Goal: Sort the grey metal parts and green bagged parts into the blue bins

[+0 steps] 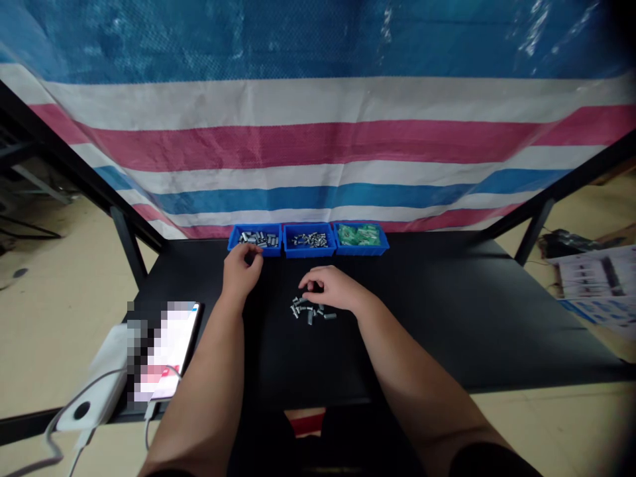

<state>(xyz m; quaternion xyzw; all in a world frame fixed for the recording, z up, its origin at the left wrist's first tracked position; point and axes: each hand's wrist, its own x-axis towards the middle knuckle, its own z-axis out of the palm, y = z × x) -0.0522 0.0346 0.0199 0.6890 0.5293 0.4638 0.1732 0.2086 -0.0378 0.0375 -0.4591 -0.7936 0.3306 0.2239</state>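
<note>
My left hand (242, 270) is at the front edge of the left blue bin (272, 252), which holds small silvery metal cylinders (259, 237). Its fingers are curled towards the thumb; anything between the tips is too small to make out. Just above a loose pile of small metal pieces (311, 317) on the black table hovers my right hand (332, 287). The fingers there are bent, with a gap between index finger and thumb, and nothing shows in them. Some of the pile is hidden under that hand.
A middle blue bin (309, 252) contains small metal parts, and a right blue bin (362, 251) holds green packets. On the black table (427, 318), a phone (171, 351) and a white device (94, 377) with cables lie at left. A striped sheet (318, 146) hangs behind.
</note>
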